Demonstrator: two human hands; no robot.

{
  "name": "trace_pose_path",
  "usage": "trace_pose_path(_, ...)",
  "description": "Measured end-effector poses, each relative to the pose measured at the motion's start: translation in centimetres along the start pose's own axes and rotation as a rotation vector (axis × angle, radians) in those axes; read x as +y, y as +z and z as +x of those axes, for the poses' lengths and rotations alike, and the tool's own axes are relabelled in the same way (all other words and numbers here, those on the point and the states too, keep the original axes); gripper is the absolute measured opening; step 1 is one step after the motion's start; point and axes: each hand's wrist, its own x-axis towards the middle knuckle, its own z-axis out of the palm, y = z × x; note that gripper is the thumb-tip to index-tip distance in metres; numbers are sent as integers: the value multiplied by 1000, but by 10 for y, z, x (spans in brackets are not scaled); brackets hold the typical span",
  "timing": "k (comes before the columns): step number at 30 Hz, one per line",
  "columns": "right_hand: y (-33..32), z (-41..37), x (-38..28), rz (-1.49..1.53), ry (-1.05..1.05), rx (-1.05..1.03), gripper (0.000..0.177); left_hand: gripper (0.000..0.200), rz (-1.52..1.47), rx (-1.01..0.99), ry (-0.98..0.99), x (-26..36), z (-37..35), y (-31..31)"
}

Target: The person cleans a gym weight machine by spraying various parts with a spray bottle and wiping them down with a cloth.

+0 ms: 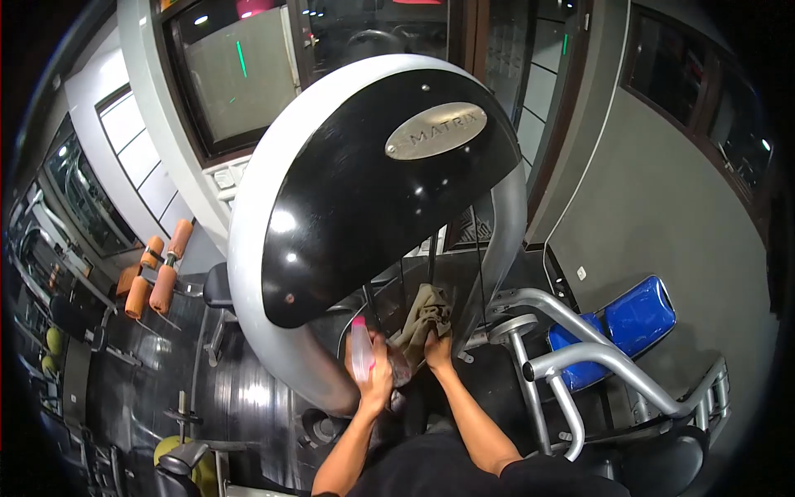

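Note:
My left hand (380,383) is closed around a clear plastic bottle (361,351) with a pink top, which stands roughly upright. Just to its right, my right hand (438,351) grips a bunched olive-beige cloth (428,308), whose folds cover part of the fingers. Both hands are low in front of a gym machine (356,190) with a glossy black panel, a pale curved frame and a "MATRIX" plate (436,131). Dark vertical rods or cables (432,257) of the machine show beyond the cloth.
On the right are a blue padded seat (638,313) and thick silver tubes (580,356) of another machine. Orange foam rollers (163,288) stand at the left above the dark floor (248,389). A grey wall (671,199) bounds the right side.

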Motion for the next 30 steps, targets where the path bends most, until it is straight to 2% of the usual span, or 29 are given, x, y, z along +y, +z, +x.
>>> trace_pose_path(1,1,1,-8,30,104,-2,23,10,-106,-9,-38,15,8,2)
trace_pose_path(2,1,2,-5,27,106,-14,23,9,-215,-16,-76,27,14,4)
trace_pose_path(5,2,8,-6,-46,178,39,23,11,-147,18,-3,2,24,15)
trace_pose_path(8,1,20,-29,44,134,5,24,13,-93,7,57,6,28,20)
trace_pose_path(10,2,20,-9,147,196,-22,26,13,-28,18,107,4,27,20)
trace_pose_path(12,6,29,-11,114,103,13,27,12,-154,9,-21,3,22,19)
trace_pose_path(13,9,36,-15,115,103,8,27,12,-152,14,-23,3,19,17)
trace_pose_path(16,30,64,-38,-31,-71,-131,27,11,-152,-15,22,6,-1,8)
trace_pose_path(18,66,86,-6,90,-58,-243,23,12,-138,34,58,13,-16,1)
trace_pose_path(19,70,95,-83,96,-57,-245,23,12,-328,5,-140,12,-26,-2)
trace_pose_path(20,76,102,-167,-41,71,-334,24,12,-370,-34,-69,2,-35,-6)
trace_pose_path(21,99,109,-152,-31,73,-338,24,11,-397,-25,-57,1,-43,-9)
trace_pose_path(23,142,113,-83,-311,-496,-16,34,12,-465,-15,-54,3,-57,-12)
trace_pose_path(24,150,110,-53,-302,-489,-17,34,13,-451,-38,-38,-1,-63,-15)
trace_pose_path(26,154,100,-25,-157,-206,-10,44,13,-358,-92,-23,0,-70,-21)
trace_pose_path(27,143,83,-22,-347,-284,-36,52,14,-412,-88,-69,1,-72,-22)
trace_pose_path(29,130,56,18,-484,212,-373,57,13,-320,-97,-57,-1,-79,-28)
trace_pose_path(30,126,40,41,-483,207,-373,57,14,-235,-103,-26,-2,-77,-28)
